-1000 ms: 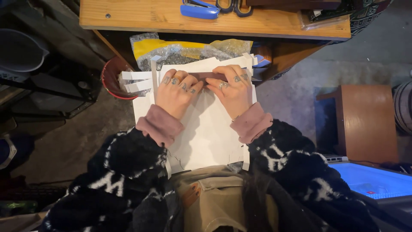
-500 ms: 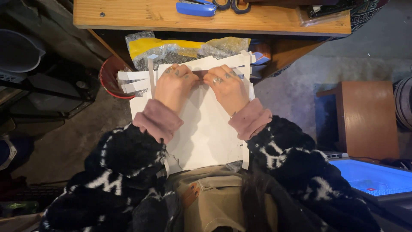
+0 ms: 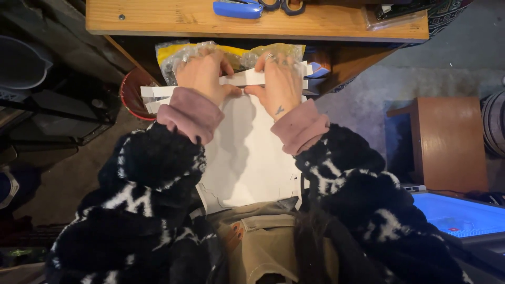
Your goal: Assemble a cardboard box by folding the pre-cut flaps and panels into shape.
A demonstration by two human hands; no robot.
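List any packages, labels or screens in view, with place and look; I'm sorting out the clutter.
Bubble-wrap bag: under the wooden shelf, just beyond both hands, clear and crinkled over a yellow inside.
Lit screen: lower right, flat, glowing blue.
Clear plastic packet: on the shelf's right end, flat.

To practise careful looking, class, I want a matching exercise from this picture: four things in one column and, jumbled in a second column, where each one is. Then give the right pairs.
Things:
1. Blue stapler
2. Large white paper sheet
3. Round red bucket
4. Brown wooden side table

Places:
A. On the floor at the far right
B. On top of the wooden workbench
C. Under the workbench, left of the left hand
D. Across the person's lap, with both the left hand and the right hand on its far end

Pairs: 1-B, 2-D, 3-C, 4-A
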